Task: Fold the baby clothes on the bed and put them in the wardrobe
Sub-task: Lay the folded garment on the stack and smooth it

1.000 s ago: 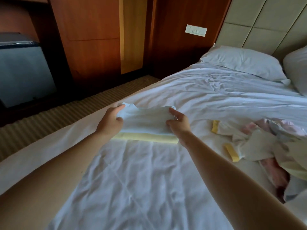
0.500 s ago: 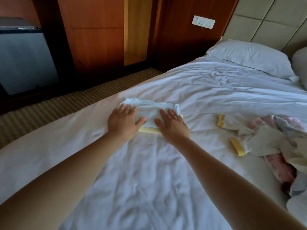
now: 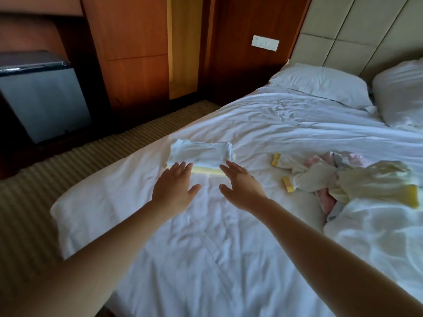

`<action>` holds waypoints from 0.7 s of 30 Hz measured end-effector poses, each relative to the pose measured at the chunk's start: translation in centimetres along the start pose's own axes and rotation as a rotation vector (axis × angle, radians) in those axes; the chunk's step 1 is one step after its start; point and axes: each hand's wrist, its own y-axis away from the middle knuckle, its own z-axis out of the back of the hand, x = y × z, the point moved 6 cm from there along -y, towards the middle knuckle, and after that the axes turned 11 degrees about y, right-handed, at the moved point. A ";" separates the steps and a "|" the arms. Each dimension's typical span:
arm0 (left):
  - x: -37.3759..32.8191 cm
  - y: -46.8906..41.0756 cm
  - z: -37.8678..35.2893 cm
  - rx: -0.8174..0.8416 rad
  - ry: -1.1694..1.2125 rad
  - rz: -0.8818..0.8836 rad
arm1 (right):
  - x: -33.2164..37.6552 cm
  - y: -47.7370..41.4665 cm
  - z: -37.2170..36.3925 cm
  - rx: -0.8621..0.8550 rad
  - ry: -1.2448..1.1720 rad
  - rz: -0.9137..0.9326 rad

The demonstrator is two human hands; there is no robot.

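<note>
A folded white baby garment [image 3: 201,153] with a pale yellow hem lies on the white bed [image 3: 217,248] near its left edge. My left hand [image 3: 174,188] and my right hand [image 3: 240,186] hover just in front of it, palms down, fingers straight and spread, holding nothing. The left fingertips reach the garment's near edge. A loose heap of unfolded baby clothes [image 3: 343,181], white, pink and cream with yellow cuffs, lies to the right on the bed. The wooden wardrobe [image 3: 137,53] stands beyond the bed's left side.
A small dark fridge [image 3: 43,97] stands at the far left on the striped carpet [image 3: 45,179]. Two white pillows [image 3: 320,83] lie at the padded headboard. A wall switch plate [image 3: 265,43] is on the wood panel.
My hands first held the garment's sides, then pressed flat on top of it. Now both have drawn back toward me and lifted off it.
</note>
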 end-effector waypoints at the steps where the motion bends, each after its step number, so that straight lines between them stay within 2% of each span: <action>1: -0.9 1.9 1.1 0.005 0.030 0.009 | 0.2 1.9 1.1 -0.005 -0.010 -0.008; 7: -6.2 12.7 6.0 0.021 0.111 -0.026 | 1.9 14.2 7.0 -0.037 -0.003 -0.038; 12: -12.3 19.9 7.0 0.063 0.125 -0.136 | 2.2 24.0 10.2 -0.059 0.026 -0.075; 21: -24.9 27.0 6.5 0.116 0.039 -0.376 | -3.9 37.7 14.4 -0.128 0.049 -0.254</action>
